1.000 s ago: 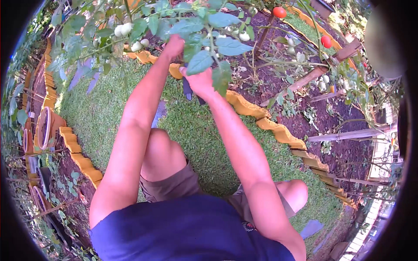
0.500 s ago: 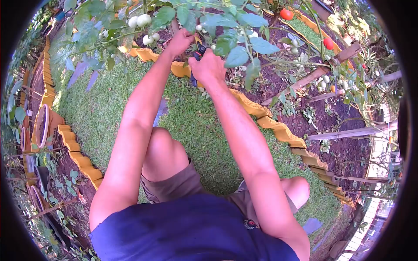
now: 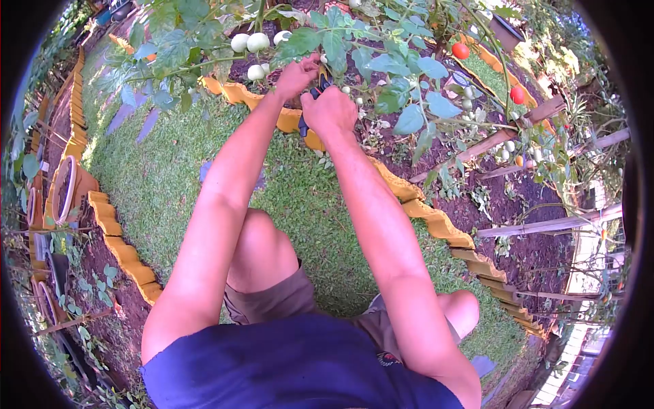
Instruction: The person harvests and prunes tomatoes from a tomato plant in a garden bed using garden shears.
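My right hand (image 3: pixel 332 112) is wrapped around a pair of pruning shears (image 3: pixel 304 127) with dark handles; their blade end points up into the tomato plant (image 3: pixel 334 42). Just left of the shears, my left hand (image 3: pixel 297 77) has its fingers pinched together among the stems, close to a small pale green tomato. Whatever lies between those fingertips is too small to make out. A cluster of pale green tomatoes (image 3: pixel 257 43) hangs to the upper left of my left hand.
Wavy yellow edging (image 3: pixel 446 225) separates the grass (image 3: pixel 320 198) from the soil bed. Red tomatoes (image 3: pixel 460 51) hang at the upper right, near slanting wooden stakes (image 3: pixel 470 153). Terracotta pots (image 3: pixel 83 191) stand at the left. My knees are bent below my arms.
The view has shifted slightly, so the plant and fruit sit lower and further right. Both hands remain close together at the stems, the right still gripping the shears.
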Available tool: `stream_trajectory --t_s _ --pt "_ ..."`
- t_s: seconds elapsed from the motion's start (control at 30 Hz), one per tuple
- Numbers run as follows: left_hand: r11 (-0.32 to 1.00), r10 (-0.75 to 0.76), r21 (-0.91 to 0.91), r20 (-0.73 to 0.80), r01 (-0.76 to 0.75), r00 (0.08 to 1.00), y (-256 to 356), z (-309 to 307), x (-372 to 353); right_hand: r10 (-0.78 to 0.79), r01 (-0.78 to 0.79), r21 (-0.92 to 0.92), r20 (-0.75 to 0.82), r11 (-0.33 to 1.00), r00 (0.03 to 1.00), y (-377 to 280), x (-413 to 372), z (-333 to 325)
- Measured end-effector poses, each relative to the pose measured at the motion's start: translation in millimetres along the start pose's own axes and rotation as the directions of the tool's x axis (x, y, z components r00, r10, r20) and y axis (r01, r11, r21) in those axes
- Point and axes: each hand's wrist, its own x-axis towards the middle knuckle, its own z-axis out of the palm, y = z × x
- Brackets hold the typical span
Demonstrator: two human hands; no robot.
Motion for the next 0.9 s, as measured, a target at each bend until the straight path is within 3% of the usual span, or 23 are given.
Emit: stream_trajectory --t_s 0.03,0.07,0.17,0.33,0.4,0.5,0.63,0.7,0.77,0.8,0.83,0.9 --pt "1.0 -0.012 0.011 0.004 0.012 1.0 5 -3 -2 0.019 -0.019 -0.013 0.01 1.0 1.0 -4 2 -3" --pt "0.992 -0.088 -0.088 0.025 0.09 0.996 12 -5 0 0.04 -0.039 -0.027 0.019 0.999 0.999 -7 3 -4" --pt "0.96 -0.218 -0.156 0.095 0.23 0.971 43 -18 -5 -0.041 0.041 -0.015 -0.003 0.999 0.999 -7 1 -6" --pt "0.995 0.094 -0.03 -0.045 -0.096 0.995 -4 3 0 -0.07 0.06 -0.096 -0.107 0.994 0.992 14 7 18" --pt "0.994 0.035 -0.104 -0.013 -0.036 0.999 -7 2 7 -0.047 0.044 -0.04 -0.086 0.998 0.995 17 10 20" --pt "0.913 -0.033 -0.406 0.047 0.049 0.998 2 1 3 0.044 -0.044 0.003 0.093 0.999 0.995 12 10 1" --pt "0.96 -0.037 -0.276 0.042 0.047 0.998 -43 13 22 0.037 -0.038 0.003 0.058 0.999 0.998 22 9 8" --pt "0.986 -0.005 -0.167 0.011 0.007 1.0 -50 16 25 -0.096 0.094 -0.019 -0.155 0.995 0.983 48 13 52" --pt "0.989 0.111 -0.095 -0.02 -0.112 0.994 -102 21 39 -0.134 0.133 -0.018 -0.186 0.991 0.973 59 4 57" --pt "0.988 0.144 -0.051 -0.019 -0.145 0.989 -122 25 45 -0.11 0.112 0.012 -0.114 0.994 0.987 57 -10 44" --pt "0.982 0.185 -0.021 -0.019 -0.185 0.983 -140 28 48 -0.019 0.021 0.206 -0.011 0.978 1.0 54 -29 26" --pt "0.998 0.018 0.06 0.093 -0.024 0.995 -107 26 32 0.002 -0.007 0.119 0.037 0.993 0.999 56 -56 6"
